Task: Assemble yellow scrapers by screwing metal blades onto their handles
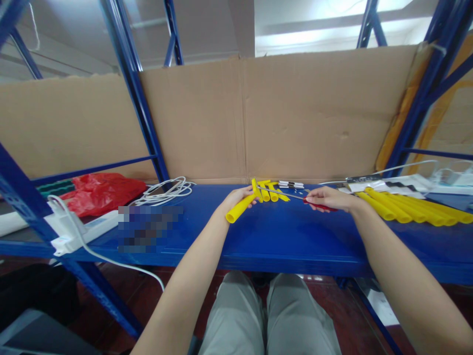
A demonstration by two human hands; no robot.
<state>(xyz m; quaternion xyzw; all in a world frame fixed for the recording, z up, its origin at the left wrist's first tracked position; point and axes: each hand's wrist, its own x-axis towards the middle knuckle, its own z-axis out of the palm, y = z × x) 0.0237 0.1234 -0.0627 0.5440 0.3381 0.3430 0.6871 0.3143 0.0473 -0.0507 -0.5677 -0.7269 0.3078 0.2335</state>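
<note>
Work looks partway through to me, judging by how your yellow parts are spread out. Your left hand (234, 198) has its grip wrapped around a hollow yellow plastic tube (242, 209) with a wide flange at one end, held up over the blue metal surface (288, 231), the mouth of it angled back toward you. Your right hand (328, 198) has its grip closed around the red handle (327, 207) of a thin-shafted metal hand tool (284, 194), and the shaft runs across to the flange. Can't tell if the tip is seated in something or just resting there, so I'd call that piece in progress, not done.

As for the rest: just beyond your left hand there's a small bunch of yellow plastic pieces (272, 192) lying on the surface, with some small black-and-white items (290, 185) near them. Past your right hand you've got a row of long yellow plastic tubes (406, 211) side by side. My guess is one group's finished and the other's waiting, but honestly I can't make out enough detail to say which is which.
</note>
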